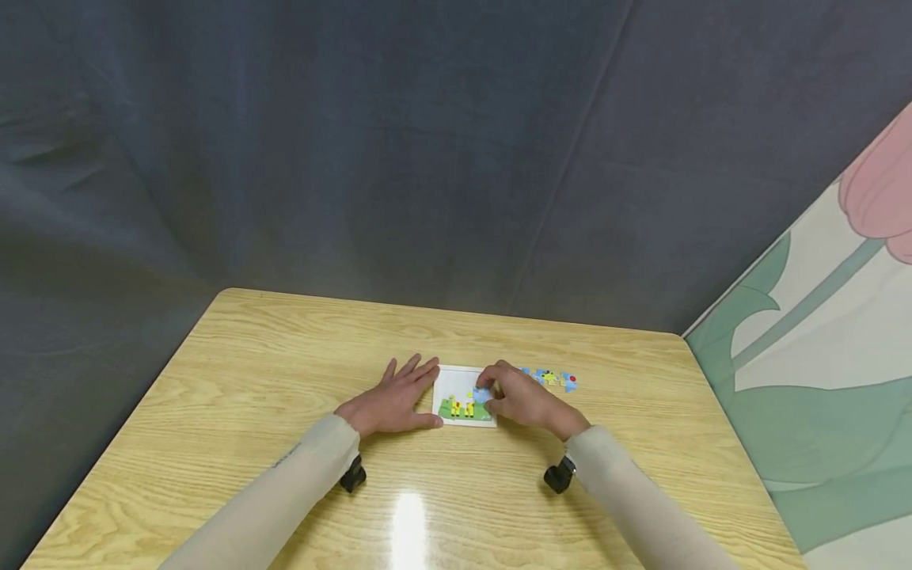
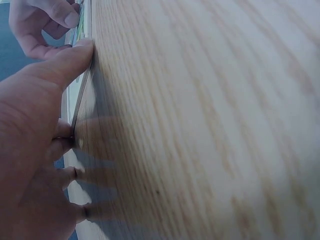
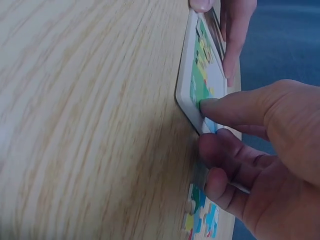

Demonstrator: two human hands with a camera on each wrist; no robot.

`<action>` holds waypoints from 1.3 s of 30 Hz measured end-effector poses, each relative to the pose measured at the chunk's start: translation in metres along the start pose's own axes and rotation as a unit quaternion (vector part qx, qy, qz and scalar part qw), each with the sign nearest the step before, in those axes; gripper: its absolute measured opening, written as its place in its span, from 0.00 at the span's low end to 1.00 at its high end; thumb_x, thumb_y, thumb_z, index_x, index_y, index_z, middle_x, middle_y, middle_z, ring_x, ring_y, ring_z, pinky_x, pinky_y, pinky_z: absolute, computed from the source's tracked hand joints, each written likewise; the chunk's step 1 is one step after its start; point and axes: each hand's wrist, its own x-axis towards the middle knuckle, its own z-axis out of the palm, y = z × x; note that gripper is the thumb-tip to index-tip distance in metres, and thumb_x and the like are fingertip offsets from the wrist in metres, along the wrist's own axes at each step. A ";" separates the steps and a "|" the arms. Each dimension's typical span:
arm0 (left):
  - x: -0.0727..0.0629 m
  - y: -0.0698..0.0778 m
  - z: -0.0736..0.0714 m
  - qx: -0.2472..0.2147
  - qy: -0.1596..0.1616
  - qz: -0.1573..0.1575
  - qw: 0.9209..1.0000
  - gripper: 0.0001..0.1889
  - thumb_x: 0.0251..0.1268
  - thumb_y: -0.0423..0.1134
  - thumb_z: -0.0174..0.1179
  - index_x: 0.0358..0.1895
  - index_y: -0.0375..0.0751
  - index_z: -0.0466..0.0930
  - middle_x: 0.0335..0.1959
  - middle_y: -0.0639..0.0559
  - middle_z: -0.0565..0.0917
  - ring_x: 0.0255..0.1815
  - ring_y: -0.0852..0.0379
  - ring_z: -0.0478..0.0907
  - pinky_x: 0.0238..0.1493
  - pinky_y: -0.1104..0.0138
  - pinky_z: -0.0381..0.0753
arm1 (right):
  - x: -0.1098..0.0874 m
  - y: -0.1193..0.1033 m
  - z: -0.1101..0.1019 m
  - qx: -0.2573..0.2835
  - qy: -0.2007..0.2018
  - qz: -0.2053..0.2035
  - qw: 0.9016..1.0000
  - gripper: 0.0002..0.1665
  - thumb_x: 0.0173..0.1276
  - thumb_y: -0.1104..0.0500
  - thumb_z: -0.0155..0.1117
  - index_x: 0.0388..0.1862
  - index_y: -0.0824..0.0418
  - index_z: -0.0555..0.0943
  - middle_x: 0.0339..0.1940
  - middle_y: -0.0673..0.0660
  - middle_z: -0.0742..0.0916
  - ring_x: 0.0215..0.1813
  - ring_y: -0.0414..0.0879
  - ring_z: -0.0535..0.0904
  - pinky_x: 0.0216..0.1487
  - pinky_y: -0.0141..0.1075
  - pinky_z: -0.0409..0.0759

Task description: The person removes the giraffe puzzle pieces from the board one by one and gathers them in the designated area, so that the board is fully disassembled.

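Note:
A white-rimmed jigsaw puzzle tray (image 1: 466,423) lies on the wooden table, with green and yellow picture pieces (image 1: 456,408) along its near part and bare white behind them. My left hand (image 1: 399,397) is spread flat at the tray's left side, its thumb and fingertips right at the rim. Over the tray's right side, my right hand (image 1: 523,397) pinches a light blue puzzle piece (image 1: 481,394) with curled fingers. In the right wrist view the right thumb (image 3: 235,106) is low over the green part, and the fingers partly hide the piece.
Several loose puzzle pieces (image 1: 568,381), blue with yellow and red, lie just right of the tray behind the right hand. The wooden table (image 1: 285,356) ends at a dark curtain (image 1: 427,158) behind and a flower-patterned cloth (image 1: 819,396) on the right.

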 end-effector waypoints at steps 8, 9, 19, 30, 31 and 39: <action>0.001 -0.002 0.004 0.005 0.003 -0.007 1.000 0.49 0.76 0.66 0.58 0.88 0.42 0.51 0.91 0.49 0.47 0.93 0.41 0.37 0.88 0.34 0.37 | 0.002 -0.006 0.001 0.010 -0.007 0.018 1.000 0.23 0.72 0.67 0.72 0.64 0.63 0.81 0.51 0.57 0.83 0.44 0.43 0.76 0.48 0.38 0.79; 0.001 -0.002 0.004 0.006 0.004 -0.007 1.000 0.49 0.76 0.67 0.58 0.88 0.42 0.51 0.91 0.49 0.47 0.93 0.41 0.37 0.88 0.34 0.38 | 0.002 -0.006 0.001 0.009 -0.008 0.020 1.000 0.23 0.72 0.67 0.72 0.65 0.64 0.80 0.50 0.57 0.82 0.44 0.43 0.76 0.48 0.37 0.79; 0.001 -0.002 0.003 0.004 0.002 -0.007 1.000 0.49 0.76 0.67 0.58 0.88 0.43 0.52 0.91 0.50 0.47 0.93 0.41 0.37 0.88 0.34 0.38 | 0.001 -0.005 0.001 0.011 -0.003 0.007 1.000 0.16 0.72 0.68 0.72 0.56 0.60 0.83 0.47 0.57 0.81 0.42 0.44 0.76 0.46 0.36 0.79; 0.001 -0.003 0.002 0.003 0.003 -0.002 1.000 0.49 0.77 0.67 0.57 0.88 0.42 0.51 0.91 0.48 0.47 0.93 0.40 0.37 0.87 0.33 0.38 | 0.004 -0.004 0.001 0.023 -0.025 0.014 0.999 0.07 0.76 0.69 0.65 0.47 0.59 0.87 0.41 0.53 0.87 0.38 0.42 0.76 0.42 0.34 0.77; 0.001 -0.003 0.001 0.002 0.004 -0.001 1.000 0.49 0.77 0.67 0.58 0.88 0.41 0.52 0.91 0.48 0.47 0.93 0.39 0.37 0.87 0.32 0.38 | 0.004 -0.004 0.001 0.021 -0.028 0.014 0.999 0.08 0.76 0.69 0.65 0.48 0.60 0.87 0.42 0.53 0.87 0.39 0.42 0.76 0.42 0.35 0.77; 0.000 0.000 -0.001 0.002 0.002 0.003 1.000 0.49 0.77 0.66 0.57 0.88 0.41 0.51 0.91 0.47 0.47 0.92 0.39 0.37 0.87 0.32 0.38 | 0.004 -0.007 -0.006 0.015 -0.059 0.000 0.998 0.11 0.80 0.67 0.62 0.54 0.63 0.88 0.46 0.55 0.89 0.40 0.41 0.76 0.44 0.34 0.77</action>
